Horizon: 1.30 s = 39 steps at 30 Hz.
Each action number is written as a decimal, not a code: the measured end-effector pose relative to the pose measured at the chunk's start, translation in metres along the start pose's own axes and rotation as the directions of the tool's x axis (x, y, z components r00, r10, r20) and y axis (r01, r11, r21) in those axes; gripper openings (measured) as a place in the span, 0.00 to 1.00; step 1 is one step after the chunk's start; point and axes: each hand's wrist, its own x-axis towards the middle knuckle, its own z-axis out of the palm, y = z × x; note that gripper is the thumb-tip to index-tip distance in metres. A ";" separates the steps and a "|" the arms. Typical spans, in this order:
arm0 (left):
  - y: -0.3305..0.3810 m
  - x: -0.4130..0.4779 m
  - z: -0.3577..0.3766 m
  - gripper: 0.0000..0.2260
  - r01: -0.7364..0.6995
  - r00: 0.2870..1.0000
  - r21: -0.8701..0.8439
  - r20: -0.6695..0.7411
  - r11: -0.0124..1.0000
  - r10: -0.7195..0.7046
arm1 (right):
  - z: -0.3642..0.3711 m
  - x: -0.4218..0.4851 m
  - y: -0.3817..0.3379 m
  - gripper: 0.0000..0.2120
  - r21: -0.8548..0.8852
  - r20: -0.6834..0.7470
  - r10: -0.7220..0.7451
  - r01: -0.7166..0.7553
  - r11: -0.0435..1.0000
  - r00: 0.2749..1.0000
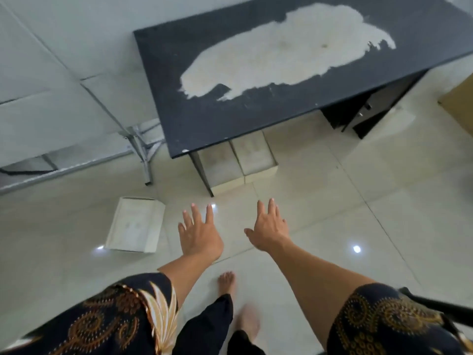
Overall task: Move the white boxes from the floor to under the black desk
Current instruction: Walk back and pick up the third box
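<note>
A black desk [230,116] with a large worn white patch on its top stands ahead of me. Two white boxes sit side by side under its near left corner, the left box [221,165] and the right box [254,156], partly hidden by the desktop. A third white box [135,225] lies on the tiled floor to the left, apart from the desk. My left hand [199,231] and my right hand [270,226] hover over the floor in front of the desk, fingers spread, holding nothing. The left hand is just right of the loose box, not touching it.
A metal-framed glass partition [138,147] meets the floor left of the desk. The desk's black drawer unit [368,111] is at the right, with a brown cardboard box [460,101] beyond it. My bare feet [227,283] stand on the glossy tiles below.
</note>
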 end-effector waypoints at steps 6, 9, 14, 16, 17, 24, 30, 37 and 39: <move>-0.090 -0.004 -0.012 0.35 0.193 0.981 -0.075 0.018 0.978 -0.192 | 0.018 0.000 -0.107 0.43 -0.117 0.070 -0.185 0.192 0.974 0.980; -0.143 0.011 -0.015 0.38 0.270 0.963 -0.115 0.030 0.956 -0.268 | 0.032 0.009 -0.163 0.43 -0.164 0.116 -0.256 0.273 0.948 0.960; -0.236 0.046 -0.025 0.38 0.323 0.946 -0.184 0.021 0.928 -0.325 | 0.062 0.032 -0.257 0.42 -0.247 0.177 -0.319 0.355 0.901 0.931; -0.278 0.056 -0.027 0.37 0.347 0.937 -0.196 0.033 0.917 -0.347 | 0.079 0.038 -0.295 0.42 -0.267 0.219 -0.326 0.378 0.887 0.920; -0.300 0.060 -0.028 0.37 0.364 0.931 -0.198 0.041 0.910 -0.364 | 0.088 0.041 -0.314 0.42 -0.267 0.241 -0.325 0.385 0.883 0.914; -0.450 0.092 -0.025 0.38 0.511 0.858 -0.147 0.142 0.847 -0.493 | 0.137 0.065 -0.427 0.42 -0.266 0.306 -0.353 0.436 0.860 0.884; -0.494 0.130 -0.024 0.38 0.562 0.824 -0.209 0.214 0.800 -0.524 | 0.155 0.103 -0.481 0.41 -0.304 0.357 -0.382 0.493 0.815 0.852; -0.500 0.177 0.004 0.37 0.640 0.768 -0.320 0.290 0.699 -0.571 | 0.176 0.181 -0.509 0.40 -0.348 0.471 -0.390 0.573 0.742 0.791; -0.504 0.200 0.023 0.37 0.677 0.736 -0.336 0.323 0.655 -0.596 | 0.191 0.213 -0.518 0.40 -0.360 0.496 -0.403 0.604 0.711 0.769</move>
